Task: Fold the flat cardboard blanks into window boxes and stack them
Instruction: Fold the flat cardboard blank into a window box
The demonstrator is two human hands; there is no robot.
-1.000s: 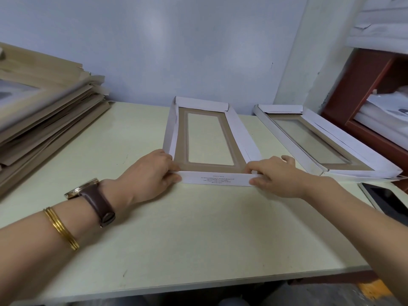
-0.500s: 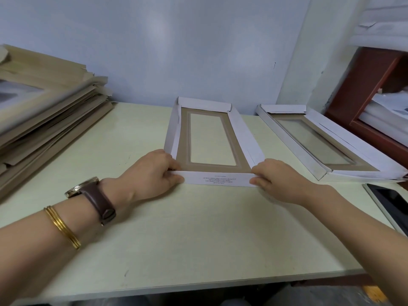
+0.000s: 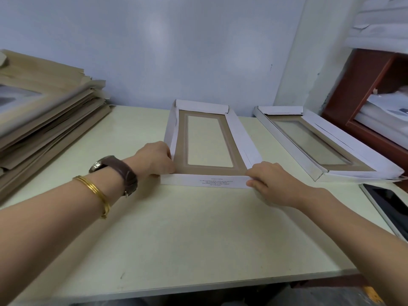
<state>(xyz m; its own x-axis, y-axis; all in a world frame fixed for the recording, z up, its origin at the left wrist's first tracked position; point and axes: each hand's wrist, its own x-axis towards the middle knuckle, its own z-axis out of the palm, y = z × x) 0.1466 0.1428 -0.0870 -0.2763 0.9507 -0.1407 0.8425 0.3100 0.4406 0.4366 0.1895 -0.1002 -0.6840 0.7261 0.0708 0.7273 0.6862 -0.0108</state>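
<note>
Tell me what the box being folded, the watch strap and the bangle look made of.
Box being folded: thin cardboard, matte white flaps, brown kraft face; folds crease sharply. Watch strap: dark brown, probably leather, faint sheen. Bangle: gold-coloured metal, by its shine.

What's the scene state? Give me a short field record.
box: centre of table, side walls and far flap raised
near flap: printed, spans between both hands
left hand: holds box's near-left corner
right hand: pinches near flap's right end
folded box: to its right, apart
blanks: stacked far left
tablet: right table edge
</note>
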